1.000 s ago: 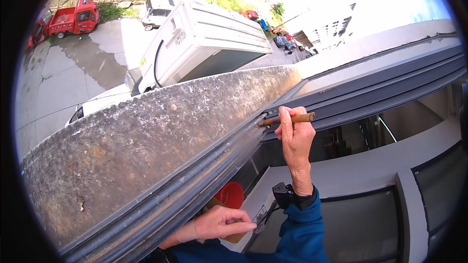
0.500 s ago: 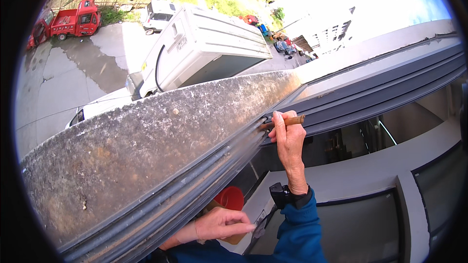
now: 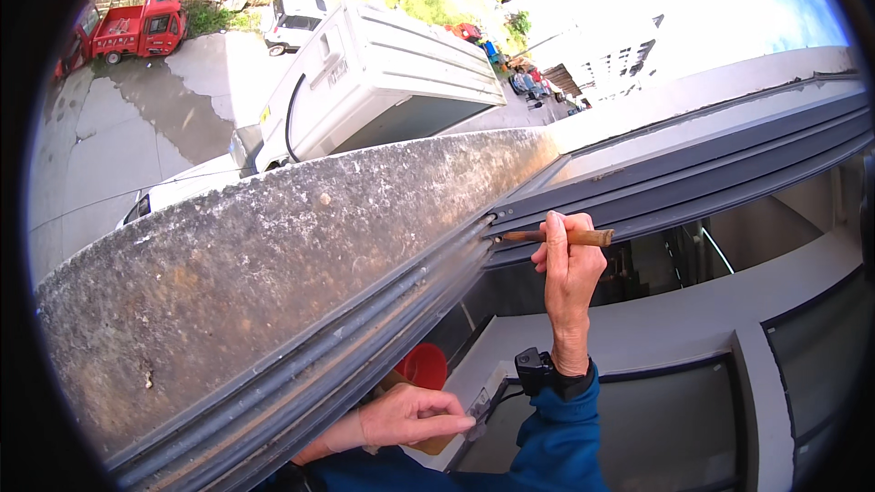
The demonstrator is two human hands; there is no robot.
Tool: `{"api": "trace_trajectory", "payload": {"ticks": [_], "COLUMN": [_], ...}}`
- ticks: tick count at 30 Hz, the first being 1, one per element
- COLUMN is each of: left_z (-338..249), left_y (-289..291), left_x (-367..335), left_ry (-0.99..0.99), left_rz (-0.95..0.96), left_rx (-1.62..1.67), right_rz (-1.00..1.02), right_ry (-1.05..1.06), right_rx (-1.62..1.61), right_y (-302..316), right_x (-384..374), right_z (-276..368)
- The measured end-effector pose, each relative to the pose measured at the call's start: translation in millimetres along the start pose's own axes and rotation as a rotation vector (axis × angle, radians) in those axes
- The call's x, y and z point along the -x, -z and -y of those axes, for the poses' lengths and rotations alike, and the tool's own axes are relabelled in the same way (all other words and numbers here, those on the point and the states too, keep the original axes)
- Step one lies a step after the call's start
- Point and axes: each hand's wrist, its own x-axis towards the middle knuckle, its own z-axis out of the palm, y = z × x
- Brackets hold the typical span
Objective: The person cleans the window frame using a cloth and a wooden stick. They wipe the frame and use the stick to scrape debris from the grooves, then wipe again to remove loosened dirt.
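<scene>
My right hand [image 3: 571, 264] is closed round a slim stick-like tool with a wooden handle [image 3: 592, 238]. The tool's dark, narrow end points left, at the corner where two grey window tracks meet; its exact kind I cannot make out. One grey track [image 3: 365, 337] runs from that corner to the lower left, and the other track [image 3: 693, 187] runs to the right. Lower down, my left hand [image 3: 415, 415] hovers beside the near track, fingers loosely bent and thumb apart, with nothing visible in it.
A stained concrete ledge [image 3: 228, 282] borders the track, with a drop to a paved yard beyond. Parked outside are a white box truck [image 3: 392, 64] and a red three-wheeler [image 3: 141, 29]. Below my arms are a red bucket [image 3: 425, 366] and a grey panel [image 3: 674, 428].
My right hand has drawn back to the right and slightly down with the tool, showing more of its dark end. My left hand has hardly moved.
</scene>
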Motion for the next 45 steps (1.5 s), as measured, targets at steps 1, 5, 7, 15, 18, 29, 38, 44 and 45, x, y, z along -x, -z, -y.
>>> {"api": "trace_trajectory", "payload": {"ticks": [1, 5, 7, 15, 18, 29, 38, 44, 45], "left_z": [0, -1, -1, 0, 0, -1, -3, -3, -3], "left_y": [0, 0, 0, 0, 1, 0, 0, -2, -2], "left_x": [0, 1, 2, 1, 0, 0, 2, 3, 3], "left_ry": [-0.004, 0.022, 0.010, -0.012, -0.017, 0.029, 0.002, -0.001, -0.007], "left_rz": [0.000, 0.004, 0.005, 0.012, 0.005, -0.011, -0.013, 0.010, 0.012], "left_rx": [-0.002, 0.013, -0.003, -0.014, -0.034, -0.027, -0.065, -0.015, -0.011], "right_rz": [0.000, -0.004, 0.015, 0.043, 0.082, 0.335, 0.139, 0.174, 0.158], "right_ry": [-0.005, 0.009, 0.001, 0.059, 0.167, 0.535, 0.011, -0.270, -0.269], "right_rx": [-0.017, -0.005, -0.014, -0.047, -0.110, 0.261, -0.060, -0.090, -0.135], "right_y": [1, 4, 6, 2, 4, 13, 3, -2, -1], "right_x": [1, 7, 9, 19, 26, 54, 27, -16, -22], "right_z": [-1, -4, -4, -9, -10, -8, -2, -2, -4]}}
